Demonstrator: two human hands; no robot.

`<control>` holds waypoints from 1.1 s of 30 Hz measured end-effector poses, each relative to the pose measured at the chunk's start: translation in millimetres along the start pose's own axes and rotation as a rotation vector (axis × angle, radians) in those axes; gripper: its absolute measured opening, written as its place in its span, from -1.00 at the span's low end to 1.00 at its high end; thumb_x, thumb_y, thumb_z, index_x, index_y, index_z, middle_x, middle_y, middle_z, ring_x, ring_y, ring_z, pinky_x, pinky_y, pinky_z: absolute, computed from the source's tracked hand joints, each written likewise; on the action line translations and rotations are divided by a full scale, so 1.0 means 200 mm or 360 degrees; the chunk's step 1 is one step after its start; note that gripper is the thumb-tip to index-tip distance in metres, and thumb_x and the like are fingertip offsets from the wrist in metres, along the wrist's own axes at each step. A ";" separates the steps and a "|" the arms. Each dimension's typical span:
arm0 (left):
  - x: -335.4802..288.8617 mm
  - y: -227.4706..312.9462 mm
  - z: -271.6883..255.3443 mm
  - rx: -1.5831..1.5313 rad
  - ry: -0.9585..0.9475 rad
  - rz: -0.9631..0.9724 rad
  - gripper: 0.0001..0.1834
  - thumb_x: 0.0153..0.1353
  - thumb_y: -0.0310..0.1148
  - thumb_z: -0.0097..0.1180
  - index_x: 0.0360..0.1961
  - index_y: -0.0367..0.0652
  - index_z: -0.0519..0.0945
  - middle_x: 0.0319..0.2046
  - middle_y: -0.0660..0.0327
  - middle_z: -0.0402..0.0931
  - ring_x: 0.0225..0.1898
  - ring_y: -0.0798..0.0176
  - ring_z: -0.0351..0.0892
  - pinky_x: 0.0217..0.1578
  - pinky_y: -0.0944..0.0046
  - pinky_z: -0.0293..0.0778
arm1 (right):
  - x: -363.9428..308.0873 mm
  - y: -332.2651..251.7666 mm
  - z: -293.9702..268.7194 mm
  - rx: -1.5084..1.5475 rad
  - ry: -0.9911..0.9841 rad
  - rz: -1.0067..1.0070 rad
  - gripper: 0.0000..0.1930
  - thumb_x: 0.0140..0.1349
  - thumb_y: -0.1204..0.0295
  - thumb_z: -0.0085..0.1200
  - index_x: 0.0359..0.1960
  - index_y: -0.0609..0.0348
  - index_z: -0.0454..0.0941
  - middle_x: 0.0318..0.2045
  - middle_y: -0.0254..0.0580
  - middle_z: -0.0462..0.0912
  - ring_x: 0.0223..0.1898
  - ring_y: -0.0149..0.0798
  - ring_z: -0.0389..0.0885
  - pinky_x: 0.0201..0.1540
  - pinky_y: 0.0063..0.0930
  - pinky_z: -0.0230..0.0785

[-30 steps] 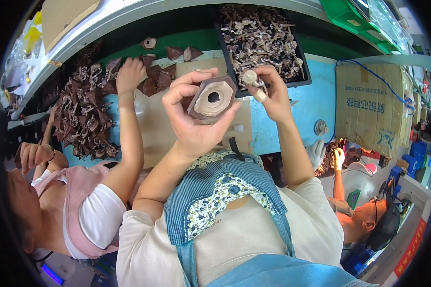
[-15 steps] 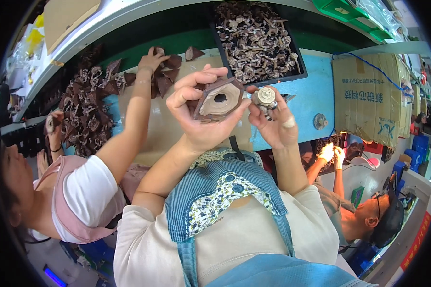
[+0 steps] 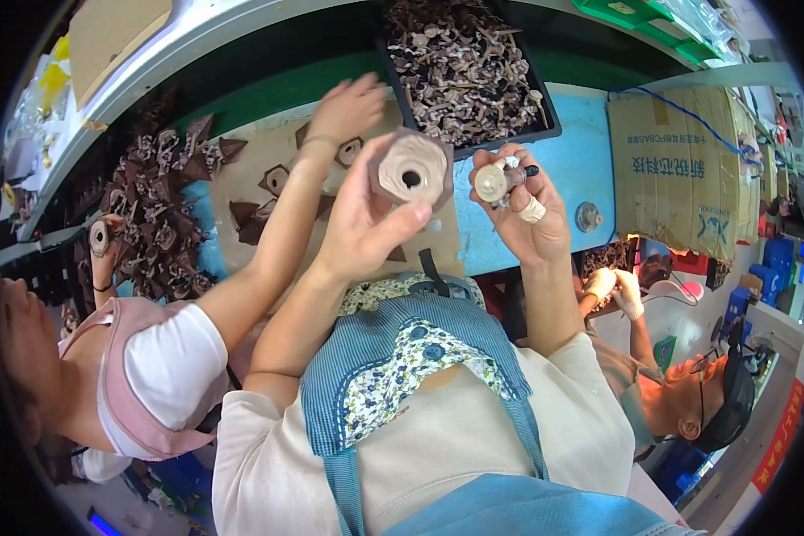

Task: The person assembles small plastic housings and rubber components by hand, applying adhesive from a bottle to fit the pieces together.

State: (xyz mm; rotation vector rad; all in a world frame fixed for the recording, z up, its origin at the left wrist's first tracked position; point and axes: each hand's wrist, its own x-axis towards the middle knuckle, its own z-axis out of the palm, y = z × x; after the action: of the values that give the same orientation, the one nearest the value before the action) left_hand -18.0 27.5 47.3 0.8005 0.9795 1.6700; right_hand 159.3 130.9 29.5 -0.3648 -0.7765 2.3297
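My left hand [image 3: 371,219] is closed around a brown, faceted, hollow-looking piece [image 3: 411,159]. Its beige underside, with a dark round hole in the middle, faces up. Beside it on the right, my right hand [image 3: 531,219] pinches a small beige and grey figurine [image 3: 491,182]. The figurine's round disc base points towards me, and a dark tip sticks out on its far side. A pale wrap covers one finger of my right hand. The two held things are apart, above the table.
A black tray [image 3: 556,125] of small figurines stands at the back. Brown pieces [image 3: 165,188] are heaped at left; several lie on the brown board [image 3: 241,179]. A co-worker's hand [image 3: 348,109] reaches across from the left. At right are a cardboard box [image 3: 665,179], a round metal disc [image 3: 589,217] and another person's hands [image 3: 615,290].
My left hand has turned the brown piece so its underside shows rounder. My right hand has rotated the figurine, showing its side. The left co-worker's hand moved right, over the board.
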 end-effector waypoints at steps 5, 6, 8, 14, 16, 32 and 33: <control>-0.03 0.05 0.02 0.0716 -0.0364 -0.0025 -0.14 -0.20 -0.31 0.44 0.11 -0.26 0.20 -0.02 0.09 0.38 0.02 0.24 0.41 0.05 0.26 0.33 | 0.00 -0.11 0.12 -0.0370 -0.0073 -0.0006 -0.62 0.12 0.39 0.20 -0.09 0.18 0.31 -0.09 -0.20 0.43 -0.01 -0.25 0.46 -0.04 -0.39 0.39; -0.03 0.05 0.03 0.0731 -0.0285 -0.0040 -0.18 -0.27 -0.28 0.46 0.04 -0.23 0.27 -0.12 0.10 0.46 -0.08 0.25 0.49 -0.04 0.29 0.40 | -0.01 -0.14 0.15 -0.0718 -0.0090 -0.0043 -0.62 0.11 0.41 0.20 -0.11 0.18 0.31 -0.11 -0.21 0.43 -0.07 -0.27 0.47 -0.03 -0.42 0.38; -0.02 0.07 0.06 0.0784 -0.0300 -0.0032 -0.22 -0.26 -0.30 0.44 0.00 -0.24 0.30 -0.18 0.11 0.48 -0.13 0.25 0.52 -0.09 0.30 0.42 | -0.01 -0.17 0.21 -0.1233 -0.0131 -0.0133 -0.66 0.06 0.47 0.21 -0.17 0.18 0.33 -0.19 -0.22 0.42 -0.22 -0.36 0.45 -0.13 -0.52 0.35; -0.01 0.07 0.10 0.0818 -0.0374 0.0080 -0.34 -0.26 -0.35 0.38 -0.10 -0.25 0.34 -0.30 0.10 0.54 -0.27 0.20 0.59 -0.22 0.30 0.47 | 0.02 -0.24 0.33 -0.2180 -0.0535 -0.0467 -0.65 -0.12 0.53 0.25 -0.28 0.16 0.36 -0.34 -0.22 0.43 -0.35 -0.29 0.43 -0.31 -0.44 0.18; -0.02 0.09 0.12 0.0780 -0.0385 -0.0070 -0.30 -0.29 -0.41 0.38 -0.05 -0.29 0.34 -0.22 0.18 0.49 -0.16 0.38 0.48 -0.09 0.37 0.40 | 0.03 -0.26 0.37 -0.2591 -0.0764 -0.0762 -0.60 -0.25 0.59 0.24 -0.32 0.17 0.36 -0.43 -0.21 0.43 -0.37 -0.14 0.42 -0.29 -0.31 0.16; -0.03 0.08 0.11 0.0772 -0.0535 -0.0040 -0.35 -0.34 -0.43 0.31 -0.12 -0.29 0.34 -0.39 0.16 0.48 -0.37 0.35 0.48 -0.29 0.36 0.43 | 0.06 -0.23 0.37 -0.2438 -0.1159 -0.0653 -0.70 -0.26 0.54 0.15 -0.42 0.20 0.34 -0.49 -0.17 0.35 -0.46 -0.13 0.36 -0.34 -0.34 0.16; -0.02 0.09 0.11 0.0809 -0.0580 -0.0068 -0.39 -0.31 -0.42 0.31 -0.16 -0.28 0.34 -0.40 0.10 0.51 -0.36 0.20 0.53 -0.29 0.30 0.45 | 0.06 -0.23 0.36 -0.2407 -0.1166 -0.0623 -0.69 -0.26 0.56 0.15 -0.42 0.20 0.34 -0.49 -0.16 0.35 -0.45 -0.11 0.37 -0.34 -0.33 0.16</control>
State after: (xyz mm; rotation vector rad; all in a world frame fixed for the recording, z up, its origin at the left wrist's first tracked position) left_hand -6.2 25.5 73.5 1.3539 1.1597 1.1854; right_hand 141.3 134.6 114.3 0.0894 -2.5836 1.0469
